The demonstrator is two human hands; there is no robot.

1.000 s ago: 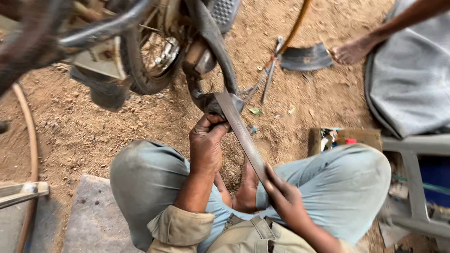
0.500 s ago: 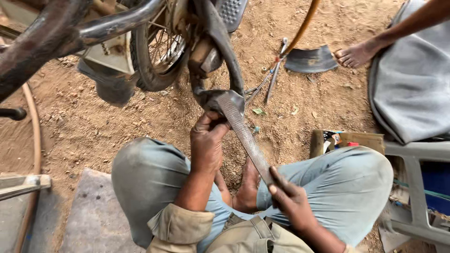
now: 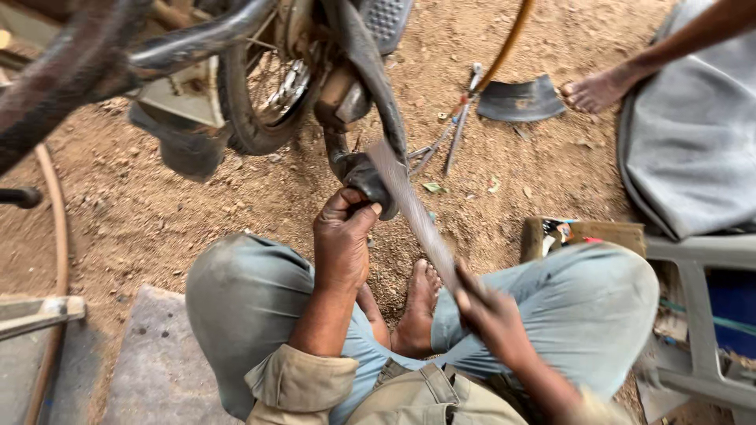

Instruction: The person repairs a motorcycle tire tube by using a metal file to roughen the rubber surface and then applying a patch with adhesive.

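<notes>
Seated cross-legged on sandy ground, in light blue trousers, bare foot (image 3: 419, 303) tucked between the knees.

Left hand (image 3: 343, 240) raised in front of the left knee, fingers clenched around a fold of black rubber tube (image 3: 364, 175) — thumb on top, grip tight, the rubber pinched against the palm. Same rubber strip running up from the fist to the underside of the motorcycle (image 3: 260, 79), close beside the spoked wheel.

Right hand (image 3: 490, 315) lower, over the right thigh, fingers wrapped on the near end of a long flat file (image 3: 413, 212). Far end of the file lying across the rubber fold, touching it just above the left thumb. Blade blurred, so surface detail not readable.

Around:
- a few thin metal tools (image 3: 453, 134) lying on the dirt beyond the file, near a curved piece of black rubber (image 3: 520, 101);
- another person's bare foot (image 3: 594, 90) just beside that rubber piece, well apart from the two working hands;
- a small wooden box (image 3: 583, 234) with small items inside, behind the right knee;
- a grey cloth-covered object (image 3: 693, 134) at the right edge;
- an orange hose (image 3: 508, 39) going up from the tools — end not visible.
</notes>
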